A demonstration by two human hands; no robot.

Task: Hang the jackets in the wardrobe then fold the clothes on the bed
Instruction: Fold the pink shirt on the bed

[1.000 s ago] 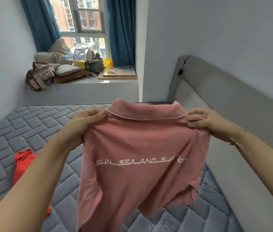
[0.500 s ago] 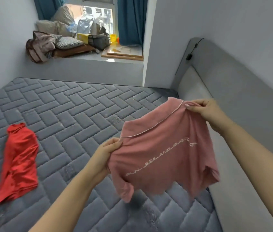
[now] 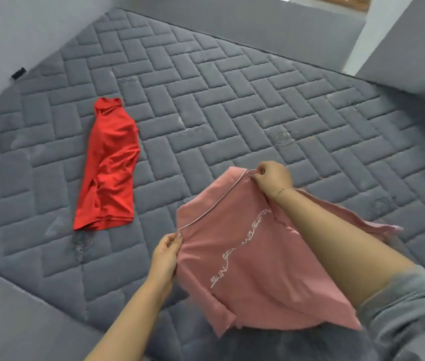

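While the right forearm hides part of its white lettering, a pink shirt (image 3: 235, 267) hangs low in the frame's lower centre over the grey quilted bed (image 3: 232, 100). Left hand (image 3: 166, 252) and right hand (image 3: 274, 177) each pinch a shoulder beside the white-piped collar. A crumpled red shirt (image 3: 108, 165) lies at centre left, well apart.

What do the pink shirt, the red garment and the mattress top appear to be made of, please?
Pink shirt: soft matte knit, probably cotton; it drapes limply, with white piping and lettering.
Red garment: thin fabric with a slight sheen on its creases, perhaps a synthetic blend.
Mattress top: grey quilted textile, padded; stitched brick-pattern channels puff between seams.
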